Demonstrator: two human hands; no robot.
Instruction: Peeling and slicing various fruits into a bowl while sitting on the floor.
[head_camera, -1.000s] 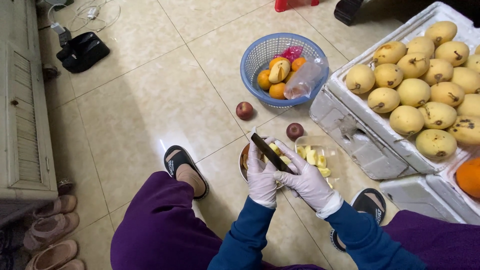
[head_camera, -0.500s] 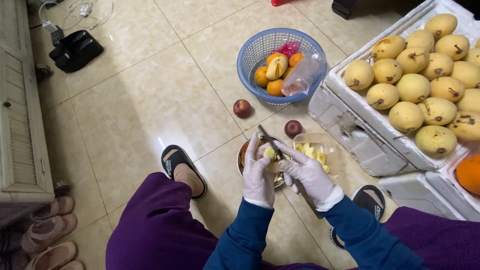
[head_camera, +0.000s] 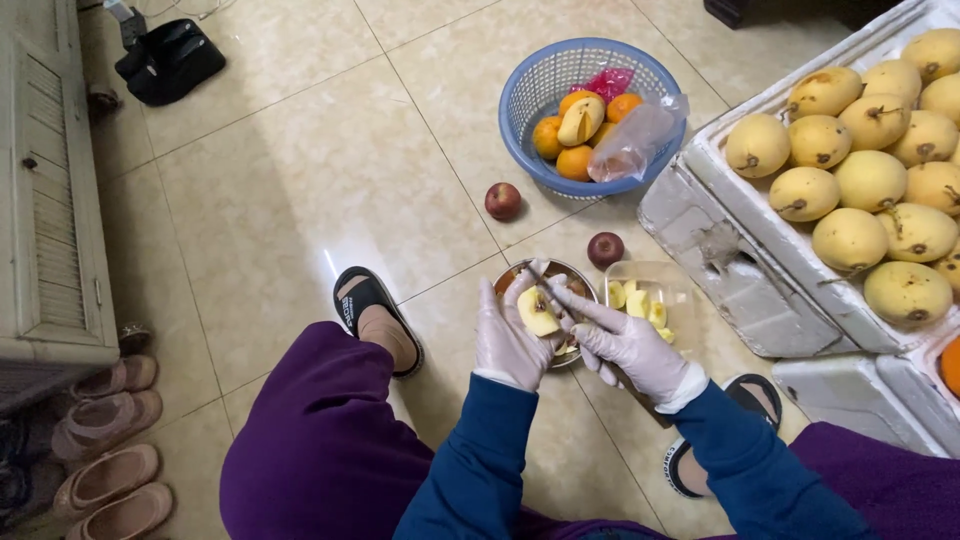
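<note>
Knife now lowered; blue basket (head_camera: 520, 110), two apples (head_camera: 503, 200) beyond bowl (head_camera: 510, 277).

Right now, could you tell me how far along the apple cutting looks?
Done: pale cut pieces already lie in the clear tub. In hand: the left hand holds a peeled apple chunk over a metal bowl, while the right hand works a knife at it. Left: two whole red apples sit uncut on the floor.
</note>
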